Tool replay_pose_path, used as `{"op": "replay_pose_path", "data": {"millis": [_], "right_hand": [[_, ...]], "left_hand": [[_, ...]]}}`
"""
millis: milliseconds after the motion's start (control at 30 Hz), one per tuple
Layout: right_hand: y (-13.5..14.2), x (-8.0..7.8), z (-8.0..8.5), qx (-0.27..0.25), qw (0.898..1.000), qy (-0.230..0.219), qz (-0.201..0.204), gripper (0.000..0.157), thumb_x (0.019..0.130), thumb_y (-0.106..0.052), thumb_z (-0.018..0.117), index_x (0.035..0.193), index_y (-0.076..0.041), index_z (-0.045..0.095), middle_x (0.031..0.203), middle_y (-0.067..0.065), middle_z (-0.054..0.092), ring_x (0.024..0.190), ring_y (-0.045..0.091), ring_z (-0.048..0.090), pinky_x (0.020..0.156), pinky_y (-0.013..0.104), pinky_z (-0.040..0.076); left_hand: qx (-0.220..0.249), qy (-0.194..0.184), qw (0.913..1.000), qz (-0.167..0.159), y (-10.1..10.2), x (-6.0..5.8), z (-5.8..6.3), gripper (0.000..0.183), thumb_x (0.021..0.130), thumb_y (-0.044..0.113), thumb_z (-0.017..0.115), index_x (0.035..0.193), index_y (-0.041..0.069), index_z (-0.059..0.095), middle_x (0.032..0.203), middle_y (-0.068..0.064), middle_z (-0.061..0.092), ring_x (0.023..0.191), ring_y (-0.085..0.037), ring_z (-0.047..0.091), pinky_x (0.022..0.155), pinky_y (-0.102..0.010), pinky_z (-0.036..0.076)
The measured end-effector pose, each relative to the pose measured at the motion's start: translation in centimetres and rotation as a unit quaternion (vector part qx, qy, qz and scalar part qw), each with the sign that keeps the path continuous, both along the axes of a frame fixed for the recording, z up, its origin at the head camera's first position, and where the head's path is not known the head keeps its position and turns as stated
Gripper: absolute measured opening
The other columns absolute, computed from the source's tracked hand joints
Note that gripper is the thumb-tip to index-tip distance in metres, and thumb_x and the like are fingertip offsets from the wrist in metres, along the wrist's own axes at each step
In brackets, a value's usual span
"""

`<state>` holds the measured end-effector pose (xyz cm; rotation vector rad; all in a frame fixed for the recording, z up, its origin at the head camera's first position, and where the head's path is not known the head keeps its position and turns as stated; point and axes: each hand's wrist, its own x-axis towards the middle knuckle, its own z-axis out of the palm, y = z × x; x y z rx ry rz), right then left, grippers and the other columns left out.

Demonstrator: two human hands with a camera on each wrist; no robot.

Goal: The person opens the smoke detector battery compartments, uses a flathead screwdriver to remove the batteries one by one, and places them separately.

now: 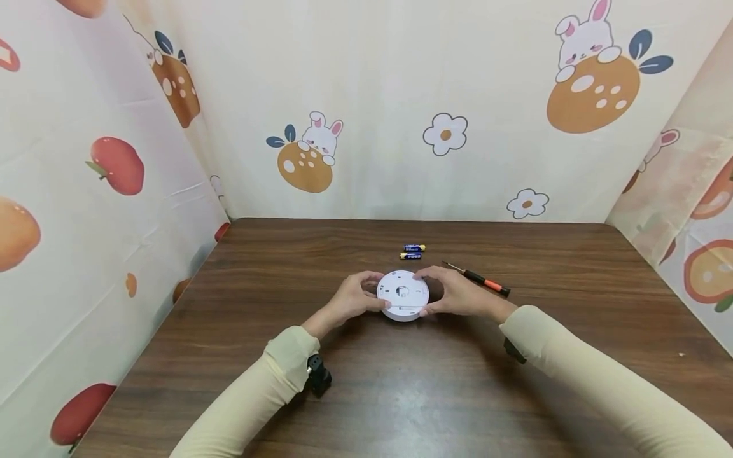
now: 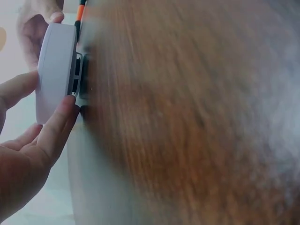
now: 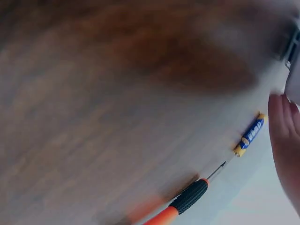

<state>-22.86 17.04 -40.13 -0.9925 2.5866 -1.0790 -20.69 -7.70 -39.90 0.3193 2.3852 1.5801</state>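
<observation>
A round white smoke detector (image 1: 409,280) is held just above the table, its slotted flat back facing up. My left hand (image 1: 349,296) grips its left edge between thumb and fingers. From the other side my right hand (image 1: 460,294) holds the right edge the same way. The left wrist view shows the white side wall of the smoke detector (image 2: 56,70) and a dark vented part beneath it. In the right wrist view only a corner of it appears beside the fingers of the right hand (image 3: 285,140).
Two blue and yellow batteries (image 1: 414,247) lie behind the detector on the brown wooden table (image 1: 275,267). An orange and black screwdriver (image 1: 483,281) lies beyond my right hand, tip pointing toward the batteries. A printed curtain (image 1: 378,76) hangs along the back and sides.
</observation>
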Motion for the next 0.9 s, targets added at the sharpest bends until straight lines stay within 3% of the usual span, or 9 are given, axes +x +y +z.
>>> {"op": "replay_pose_path", "data": {"millis": [67, 167, 233, 333, 467, 633, 767, 900], "right_hand": [[0.0, 0.1, 0.1, -0.036, 0.995, -0.088, -0.013, 0.062, 0.072, -0.038, 0.070, 0.124, -0.014, 0.044, 0.122, 0.005, 0.048, 0.105, 0.018, 0.048, 0.086, 0.036, 0.047], [-0.2, 0.2, 0.1, -0.106, 0.969, -0.218, -0.038, 0.058, 0.081, -0.026, 0.064, 0.129, -0.009, 0.036, 0.124, 0.014, 0.044, 0.100, 0.022, 0.052, 0.081, 0.036, 0.050], [-0.3, 0.3, 0.2, -0.138, 0.951, -0.272, -0.049, 0.058, 0.084, -0.019, 0.061, 0.131, -0.003, 0.032, 0.123, 0.020, 0.043, 0.095, 0.023, 0.054, 0.079, 0.037, 0.052], [-0.4, 0.3, 0.3, -0.160, 0.933, -0.315, -0.072, 0.057, 0.083, -0.013, 0.060, 0.130, 0.004, 0.033, 0.115, 0.022, 0.047, 0.087, 0.022, 0.057, 0.078, 0.037, 0.052], [-0.5, 0.5, 0.4, -0.183, 0.921, -0.332, -0.094, 0.055, 0.081, -0.007, 0.062, 0.128, 0.007, 0.036, 0.108, 0.021, 0.050, 0.083, 0.020, 0.058, 0.077, 0.039, 0.052], [-0.6, 0.9, 0.3, -0.217, 0.915, -0.318, -0.121, 0.055, 0.077, -0.003, 0.065, 0.126, 0.006, 0.041, 0.106, 0.021, 0.052, 0.081, 0.020, 0.059, 0.075, 0.040, 0.053], [-0.6, 1.1, 0.2, -0.243, 0.918, -0.286, -0.128, 0.055, 0.074, -0.002, 0.069, 0.123, 0.004, 0.045, 0.106, 0.020, 0.054, 0.084, 0.020, 0.058, 0.074, 0.039, 0.053], [-0.3, 1.2, 0.1, -0.257, 0.932, -0.223, -0.124, 0.052, 0.072, -0.004, 0.071, 0.119, 0.000, 0.050, 0.105, 0.018, 0.056, 0.086, 0.021, 0.057, 0.073, 0.036, 0.054]], "left_hand": [[0.008, -0.007, 0.9999, 0.000, 0.0, 0.1, 0.0, 0.060, 0.066, 0.013, 0.078, 0.119, 0.004, 0.050, 0.115, -0.014, 0.054, 0.089, -0.022, 0.058, 0.071, -0.028, 0.053], [0.028, -0.021, 0.9994, 0.000, 0.0, 0.1, -0.1, 0.060, 0.067, 0.008, 0.076, 0.119, 0.003, 0.050, 0.116, -0.015, 0.053, 0.085, -0.022, 0.059, 0.068, -0.028, 0.054], [0.035, -0.028, 0.9990, 0.001, 0.0, 0.1, -0.1, 0.059, 0.067, 0.005, 0.076, 0.119, 0.003, 0.049, 0.115, -0.015, 0.053, 0.082, -0.021, 0.060, 0.066, -0.028, 0.054], [0.028, -0.024, 0.9993, 0.004, 0.1, 0.2, 0.0, 0.058, 0.066, 0.004, 0.076, 0.118, 0.004, 0.050, 0.114, -0.013, 0.054, 0.081, -0.019, 0.060, 0.066, -0.026, 0.054], [0.015, -0.016, 0.9997, 0.006, 0.2, 0.3, 0.0, 0.059, 0.064, 0.002, 0.077, 0.117, 0.005, 0.050, 0.114, -0.012, 0.052, 0.083, -0.019, 0.060, 0.066, -0.026, 0.054], [0.036, -0.015, 0.9992, 0.005, 0.1, 0.4, -0.2, 0.058, 0.065, 0.000, 0.075, 0.116, 0.004, 0.049, 0.113, -0.012, 0.051, 0.086, -0.021, 0.060, 0.067, -0.027, 0.054], [0.085, -0.023, 0.9961, 0.001, 0.1, 0.4, -0.2, 0.053, 0.068, -0.003, 0.072, 0.116, 0.000, 0.048, 0.109, -0.016, 0.052, 0.087, -0.023, 0.059, 0.069, -0.030, 0.054], [0.122, -0.082, 0.9892, -0.001, 0.0, 0.3, -0.3, 0.048, 0.075, 0.004, 0.068, 0.118, -0.002, 0.045, 0.103, -0.017, 0.054, 0.080, -0.023, 0.061, 0.068, -0.034, 0.055]]}}
